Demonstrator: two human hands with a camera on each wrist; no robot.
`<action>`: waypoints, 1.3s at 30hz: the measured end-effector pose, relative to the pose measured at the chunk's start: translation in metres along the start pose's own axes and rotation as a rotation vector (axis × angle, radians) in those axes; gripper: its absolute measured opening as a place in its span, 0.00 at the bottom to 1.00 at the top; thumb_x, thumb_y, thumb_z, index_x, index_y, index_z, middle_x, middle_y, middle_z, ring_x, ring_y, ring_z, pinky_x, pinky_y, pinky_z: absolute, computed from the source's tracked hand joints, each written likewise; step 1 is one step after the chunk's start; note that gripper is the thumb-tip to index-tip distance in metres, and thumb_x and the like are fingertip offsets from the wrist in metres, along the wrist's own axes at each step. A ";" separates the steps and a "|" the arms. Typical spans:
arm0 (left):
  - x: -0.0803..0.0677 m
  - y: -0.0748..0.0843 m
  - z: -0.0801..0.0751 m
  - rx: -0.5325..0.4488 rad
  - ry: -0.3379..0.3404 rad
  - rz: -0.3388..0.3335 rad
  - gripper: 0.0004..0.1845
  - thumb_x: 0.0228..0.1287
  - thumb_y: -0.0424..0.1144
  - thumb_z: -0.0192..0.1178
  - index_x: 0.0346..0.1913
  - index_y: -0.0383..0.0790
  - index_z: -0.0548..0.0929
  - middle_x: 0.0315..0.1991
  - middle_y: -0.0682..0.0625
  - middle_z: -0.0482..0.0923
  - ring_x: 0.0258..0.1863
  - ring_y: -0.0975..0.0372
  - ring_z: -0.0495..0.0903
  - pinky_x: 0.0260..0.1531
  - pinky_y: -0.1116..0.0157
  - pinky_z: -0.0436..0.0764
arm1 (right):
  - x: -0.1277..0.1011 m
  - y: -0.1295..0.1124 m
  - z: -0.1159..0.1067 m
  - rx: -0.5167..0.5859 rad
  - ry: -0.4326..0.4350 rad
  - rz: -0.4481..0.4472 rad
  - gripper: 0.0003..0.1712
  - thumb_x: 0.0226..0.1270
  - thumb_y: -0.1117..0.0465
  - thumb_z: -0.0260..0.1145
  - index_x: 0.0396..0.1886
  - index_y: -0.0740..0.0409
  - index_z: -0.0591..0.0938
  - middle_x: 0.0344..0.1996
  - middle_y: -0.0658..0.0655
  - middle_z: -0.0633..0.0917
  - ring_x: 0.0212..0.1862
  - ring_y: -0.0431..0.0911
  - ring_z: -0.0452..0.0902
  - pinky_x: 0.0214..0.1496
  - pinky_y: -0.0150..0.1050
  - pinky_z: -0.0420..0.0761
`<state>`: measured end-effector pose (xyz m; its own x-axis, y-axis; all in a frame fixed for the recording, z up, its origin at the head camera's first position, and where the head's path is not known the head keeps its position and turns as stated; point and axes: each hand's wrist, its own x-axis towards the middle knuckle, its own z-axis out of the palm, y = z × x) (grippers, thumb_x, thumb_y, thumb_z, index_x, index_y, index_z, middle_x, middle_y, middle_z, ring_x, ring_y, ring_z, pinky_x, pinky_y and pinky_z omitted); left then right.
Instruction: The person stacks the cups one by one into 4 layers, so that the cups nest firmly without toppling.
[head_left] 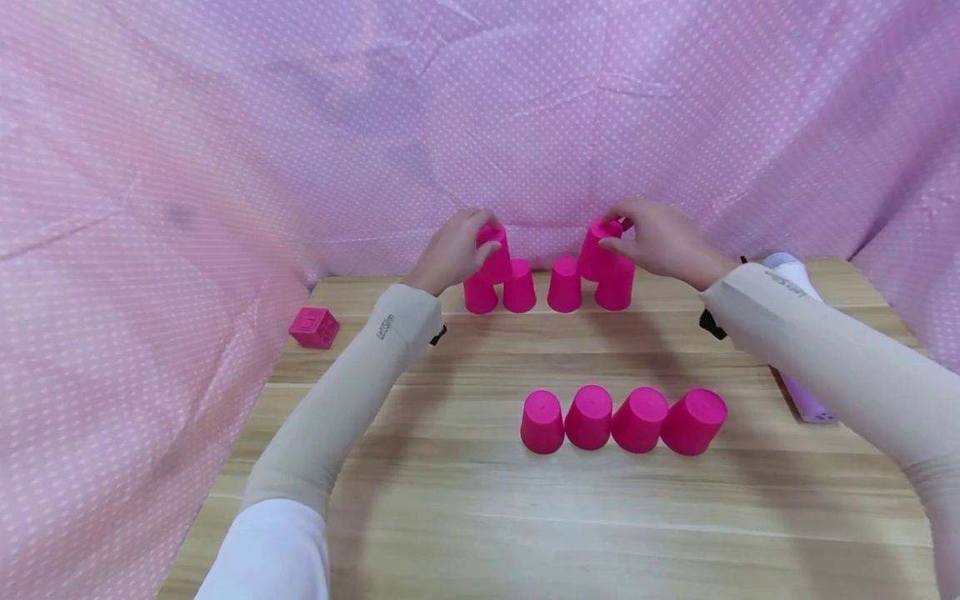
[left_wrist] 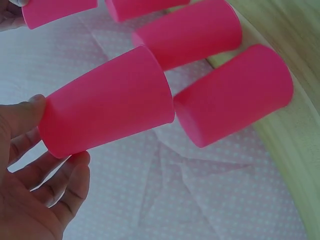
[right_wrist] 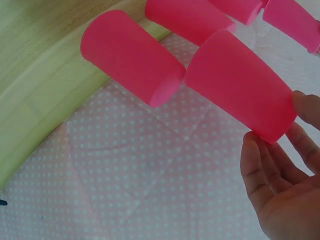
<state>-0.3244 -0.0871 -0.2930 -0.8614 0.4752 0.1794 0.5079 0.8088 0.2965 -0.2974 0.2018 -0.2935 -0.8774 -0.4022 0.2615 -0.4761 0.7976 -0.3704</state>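
Beyond sleeves, raised cups are pinched mouth-down at upper centre by left hand and right hand, possibly touching cups beneath.

We see a pale wood-grain surface, its streaks running roughly from nine to three o'clock. Toward its twelve o'clock edge we find four pink far cups, mouth down in a row. Around the middle, set slightly toward three o'clock, we have four near cups, also pink and mouth down, close together. At ten o'clock we notice a pink cube with marked faces; at two o'clock lies a white-and-purple object, its middle hidden from us.
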 end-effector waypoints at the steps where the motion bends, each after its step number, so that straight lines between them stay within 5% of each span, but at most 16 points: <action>1: 0.003 -0.002 0.001 0.000 -0.009 -0.015 0.16 0.56 0.43 0.56 0.48 0.46 0.71 0.44 0.54 0.69 0.46 0.62 0.66 0.44 0.68 0.68 | 0.003 0.000 0.001 0.005 -0.009 0.011 0.16 0.53 0.57 0.64 0.41 0.56 0.76 0.36 0.55 0.77 0.39 0.51 0.71 0.40 0.45 0.70; 13: 0.017 -0.007 0.004 -0.049 -0.059 -0.058 0.16 0.57 0.43 0.54 0.49 0.47 0.70 0.42 0.54 0.70 0.44 0.63 0.67 0.42 0.69 0.68 | 0.021 0.003 0.007 0.082 -0.056 0.114 0.16 0.54 0.60 0.63 0.43 0.59 0.75 0.37 0.57 0.76 0.42 0.53 0.70 0.39 0.45 0.72; 20: 0.014 -0.007 0.002 -0.051 -0.054 -0.052 0.17 0.57 0.44 0.55 0.49 0.47 0.70 0.42 0.54 0.70 0.44 0.63 0.67 0.42 0.69 0.68 | 0.017 0.004 0.007 0.093 -0.051 0.061 0.18 0.52 0.64 0.64 0.43 0.59 0.73 0.39 0.57 0.75 0.43 0.54 0.69 0.42 0.46 0.71; 26: -0.001 -0.008 -0.005 -0.059 -0.010 -0.031 0.22 0.55 0.47 0.56 0.53 0.46 0.69 0.49 0.54 0.69 0.50 0.61 0.66 0.48 0.66 0.67 | 0.000 0.006 0.005 0.037 0.043 -0.015 0.23 0.52 0.60 0.64 0.48 0.61 0.71 0.46 0.60 0.73 0.50 0.57 0.65 0.50 0.51 0.64; 33: -0.044 0.010 -0.016 -0.003 0.102 0.208 0.19 0.53 0.45 0.59 0.47 0.42 0.73 0.44 0.53 0.71 0.47 0.62 0.67 0.47 0.67 0.66 | -0.040 -0.004 0.005 -0.027 0.150 -0.246 0.23 0.46 0.59 0.69 0.43 0.59 0.75 0.38 0.55 0.75 0.43 0.51 0.69 0.45 0.46 0.67; 39: -0.087 0.033 0.003 0.001 0.083 0.432 0.18 0.51 0.46 0.61 0.45 0.44 0.74 0.41 0.57 0.72 0.42 0.67 0.68 0.43 0.73 0.67 | -0.080 -0.023 0.018 -0.032 0.102 -0.383 0.24 0.44 0.54 0.69 0.43 0.55 0.75 0.41 0.51 0.74 0.45 0.44 0.68 0.45 0.41 0.69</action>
<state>-0.2326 -0.1006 -0.3011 -0.5668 0.7402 0.3618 0.8213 0.5424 0.1770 -0.2169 0.2074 -0.3220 -0.6255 -0.6280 0.4630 -0.7642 0.6129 -0.2011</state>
